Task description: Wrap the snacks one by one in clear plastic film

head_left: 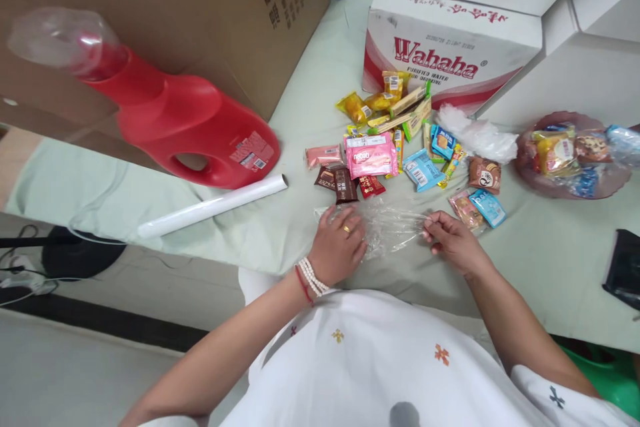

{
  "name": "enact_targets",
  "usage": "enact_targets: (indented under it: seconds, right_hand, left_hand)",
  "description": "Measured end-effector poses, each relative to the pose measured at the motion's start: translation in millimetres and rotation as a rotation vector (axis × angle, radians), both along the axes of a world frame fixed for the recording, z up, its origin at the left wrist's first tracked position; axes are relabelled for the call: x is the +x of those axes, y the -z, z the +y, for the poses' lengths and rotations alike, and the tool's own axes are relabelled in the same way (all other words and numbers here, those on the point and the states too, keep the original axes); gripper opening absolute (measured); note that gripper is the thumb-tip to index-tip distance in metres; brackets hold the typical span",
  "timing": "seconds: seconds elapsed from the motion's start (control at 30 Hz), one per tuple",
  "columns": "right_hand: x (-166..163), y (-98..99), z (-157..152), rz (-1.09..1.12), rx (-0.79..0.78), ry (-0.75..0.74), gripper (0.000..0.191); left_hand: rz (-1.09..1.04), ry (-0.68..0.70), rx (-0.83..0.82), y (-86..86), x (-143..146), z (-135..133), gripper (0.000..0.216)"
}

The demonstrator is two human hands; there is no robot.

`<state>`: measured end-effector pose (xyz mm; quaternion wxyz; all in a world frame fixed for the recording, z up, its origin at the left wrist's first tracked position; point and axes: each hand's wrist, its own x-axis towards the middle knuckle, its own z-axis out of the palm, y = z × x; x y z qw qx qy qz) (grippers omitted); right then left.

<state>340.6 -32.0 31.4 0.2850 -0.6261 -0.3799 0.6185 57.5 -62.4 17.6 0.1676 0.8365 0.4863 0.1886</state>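
A clear, crinkled plastic bag (393,223) lies at the table's near edge between my hands. My left hand (340,245), with a ring and beaded bracelets, is closed with bent fingers over the bag's left end. At the right end, my right hand (454,240) pinches the edge of the bag between thumb and fingers. Just beyond are wrapped snacks: a pink packet (371,155), a dark brown packet (345,185), a light blue packet (423,170) and a brown packet (485,175). Yellow packets (354,107) sit farther back.
A red detergent jug (200,123) and a white tube (213,207) occupy the left side, before a large cardboard box (200,7). A Wahaha carton (450,47) stands at the back. To the right are a bowl of snacks (530,180), a white plastic bag (475,135) and a black object (625,270).
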Motion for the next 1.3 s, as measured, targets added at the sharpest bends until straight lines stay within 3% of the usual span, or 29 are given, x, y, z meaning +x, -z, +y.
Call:
enact_targets:
  seconds: [0.07,0.23,0.37,0.43,0.57,0.67,0.83,1.0,1.2,1.3]
  right_hand:
    - [9.6,-1.8,1.8,-0.008,-0.014,-0.024,0.052]
    - [44.8,-3.7,8.7,-0.053,-0.080,-0.068,0.053]
    - [58.3,0.6,13.1,-0.121,-0.114,-0.125,0.055]
    - [56.1,1.2,12.5,-0.154,-0.083,-0.124,0.056]
    - [43.1,-4.4,6.7,-0.143,-0.055,-0.139,0.058]
    - [34.8,-9.7,2.0,-0.109,-0.078,-0.167,0.059]
    - [37.2,-9.9,-4.5,-0.103,-0.065,-0.157,0.059]
    - [62.8,-5.7,-16.5,-0.148,-0.090,-0.191,0.058]
    - [67.8,-7.2,-23.4,-0.169,-0.077,-0.244,0.058]
    - [62.8,-6.0,-24.1,-0.087,-0.084,-0.373,0.069]
  left_hand:
    - [0.046,-0.024,-0.053,6.0,-3.1,-1.1,0.014]
    - [0.024,0.214,-0.217,13.2,-40.0,-6.7,0.016]
    - [0.022,0.214,-0.254,9.6,-57.2,-11.2,0.014]
    - [-0.007,0.149,-0.197,4.8,-55.3,-15.6,0.013]
    - [-0.102,-0.100,0.073,-4.6,-37.9,-27.2,0.016]
    - [-0.093,-0.104,0.173,-4.6,-18.6,-30.0,0.020]
    - [0.035,-0.016,0.063,12.1,4.3,-18.9,0.032]
    - [0.175,-0.011,-0.069,28.9,-2.6,-21.9,0.057]
    - [0.222,-0.006,-0.147,28.7,-6.9,-32.4,0.083]
    - [0.254,-0.048,-0.194,24.9,-5.4,-29.6,0.092]
